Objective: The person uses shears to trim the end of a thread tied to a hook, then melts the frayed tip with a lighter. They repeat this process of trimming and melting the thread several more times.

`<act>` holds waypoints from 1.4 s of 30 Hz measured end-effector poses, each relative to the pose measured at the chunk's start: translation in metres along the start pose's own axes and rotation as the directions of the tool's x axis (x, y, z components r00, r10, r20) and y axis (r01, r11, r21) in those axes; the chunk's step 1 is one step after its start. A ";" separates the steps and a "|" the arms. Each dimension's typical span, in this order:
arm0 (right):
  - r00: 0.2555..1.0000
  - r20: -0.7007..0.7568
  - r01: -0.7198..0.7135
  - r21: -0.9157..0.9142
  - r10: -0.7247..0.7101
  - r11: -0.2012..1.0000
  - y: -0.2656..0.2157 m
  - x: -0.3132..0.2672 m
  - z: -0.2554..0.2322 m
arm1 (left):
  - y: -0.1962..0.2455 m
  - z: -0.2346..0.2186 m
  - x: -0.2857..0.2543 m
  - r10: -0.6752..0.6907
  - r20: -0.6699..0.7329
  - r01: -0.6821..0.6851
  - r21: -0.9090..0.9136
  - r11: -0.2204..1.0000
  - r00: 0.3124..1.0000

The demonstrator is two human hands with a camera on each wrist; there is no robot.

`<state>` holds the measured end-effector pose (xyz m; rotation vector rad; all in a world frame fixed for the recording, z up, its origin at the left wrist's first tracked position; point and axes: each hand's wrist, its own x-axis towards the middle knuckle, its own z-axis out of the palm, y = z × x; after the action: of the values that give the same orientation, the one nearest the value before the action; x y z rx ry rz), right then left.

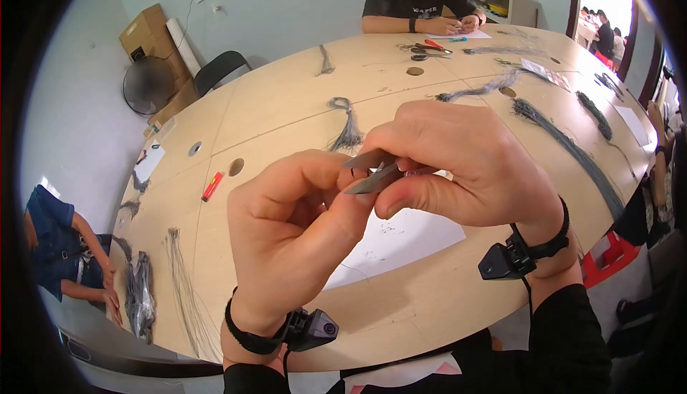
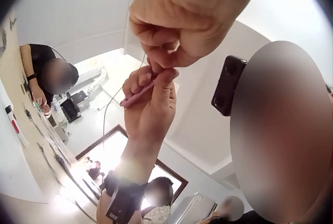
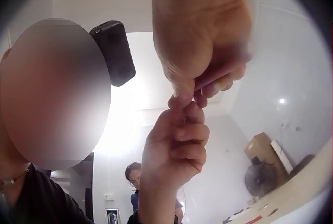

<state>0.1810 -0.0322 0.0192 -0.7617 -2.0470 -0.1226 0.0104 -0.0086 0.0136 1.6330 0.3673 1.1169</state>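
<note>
Close together above a white paper (image 1: 429,236), both hands meet in the head view. My right hand (image 1: 465,165) grips a small cutting tool (image 1: 377,181) whose two grey blades stand apart, pointing at the left fingertips. Its pink handle (image 3: 221,73) lies under the curled right fingers in the right wrist view. My left hand (image 1: 293,229) has thumb and forefinger pinched together at the blades, apparently on a thin strand (image 2: 143,57); what lies between those fingertips is mostly hidden. Dark specks lie on the paper below.
Bundles of grey strands (image 1: 572,154) lie on the wooden table (image 1: 279,118), one just beyond the hands. A red object (image 1: 212,186) is at left, and scissors (image 1: 429,56) lie at the far side. One person (image 1: 401,0) sits opposite; another (image 1: 54,236) is at left.
</note>
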 end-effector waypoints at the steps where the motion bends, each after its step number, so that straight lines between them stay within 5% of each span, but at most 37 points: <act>1: 1.000 0.002 0.000 0.002 0.000 1.000 0.001 0.000 0.001 | 0.000 0.000 0.000 0.000 -0.009 0.000 0.007 1.000 1.000; 7: 1.000 -0.019 0.016 0.000 -0.016 1.000 0.000 0.000 0.002 | -0.006 0.000 0.001 0.090 -0.026 -0.088 0.071 0.994 0.996; 11: 0.999 -0.009 0.032 -0.034 -0.032 0.999 0.001 0.000 0.001 | -0.002 0.000 0.000 0.013 -0.011 -0.012 0.043 0.999 1.000; 13: 0.999 -0.004 0.036 -0.040 -0.037 0.999 0.001 0.000 0.000 | -0.007 0.000 0.000 0.111 -0.024 -0.108 0.095 0.990 0.994; 19: 0.998 0.038 -0.050 0.011 0.050 0.999 -0.003 0.000 -0.003 | 0.003 0.003 -0.001 -0.010 -0.044 0.011 0.025 1.000 0.999; 31: 1.000 0.022 0.009 -0.028 -0.008 1.000 0.000 0.000 0.001 | -0.005 -0.002 -0.001 0.137 -0.019 -0.130 0.209 0.969 0.990; 37: 0.999 0.011 0.051 -0.043 -0.051 0.998 0.004 -0.001 -0.001 | 0.001 0.002 -0.001 0.078 -0.085 -0.062 0.174 0.983 0.993; 42: 0.976 0.008 -0.216 0.181 0.218 0.959 -0.008 -0.001 -0.008 | 0.000 0.002 0.000 0.121 -0.075 -0.107 0.168 0.980 0.990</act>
<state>0.1823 -0.0419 0.0248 -0.8614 -1.9182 0.1816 0.0121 -0.0100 0.0131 1.7721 0.4342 1.2730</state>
